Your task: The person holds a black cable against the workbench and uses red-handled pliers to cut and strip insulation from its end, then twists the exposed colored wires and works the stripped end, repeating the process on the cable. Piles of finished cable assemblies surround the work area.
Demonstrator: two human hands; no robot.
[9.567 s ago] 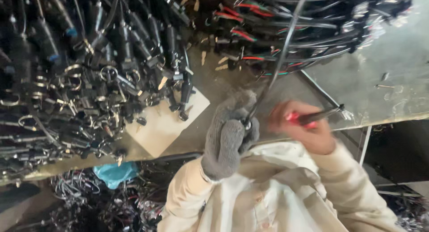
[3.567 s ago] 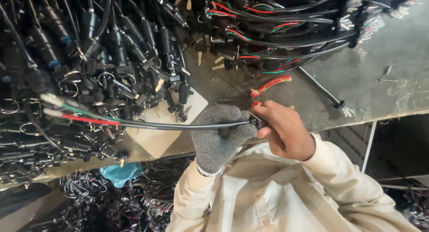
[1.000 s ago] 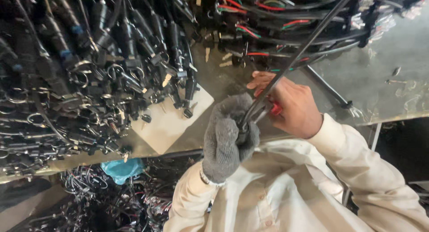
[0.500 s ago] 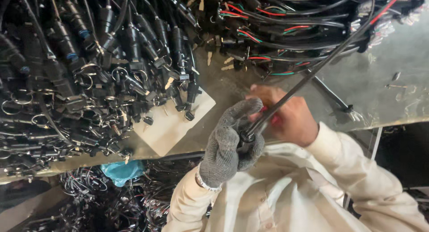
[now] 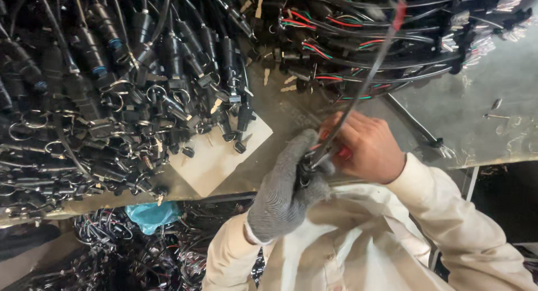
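**Black cable pinched between a gloved hand and a bare one**

My left hand [image 5: 288, 193] wears a grey knitted glove, coarse and fuzzy, and its grip is closed tight around the near end of a thin black cable [image 5: 358, 95]. The cable is smooth and round, running up and away to the far right, where its blurred tip shows a bit of red. My right hand [image 5: 364, 145] is bare, curled shut just beside the glove, fingers wrapped over the same cable and over something small and red that I can't make out. Both hands sit at the near edge of the bench [image 5: 493, 128], a dull grey metal sheet, scuffed and stained.

To the far left lies a dense heap of black cylindrical connectors [image 5: 112, 100] with wire rings and short leads, glossy plastic against bright metal. A flat pale card [image 5: 218, 156] lies partly under that heap. To the far right is a bundle of black cables with red and green wires [image 5: 358, 39] showing through. Below the bench edge on the left sits a crumpled blue bag [image 5: 151, 215] among more tangled wire. My sleeves [image 5: 448, 212] are cream cloth, soft and creased.
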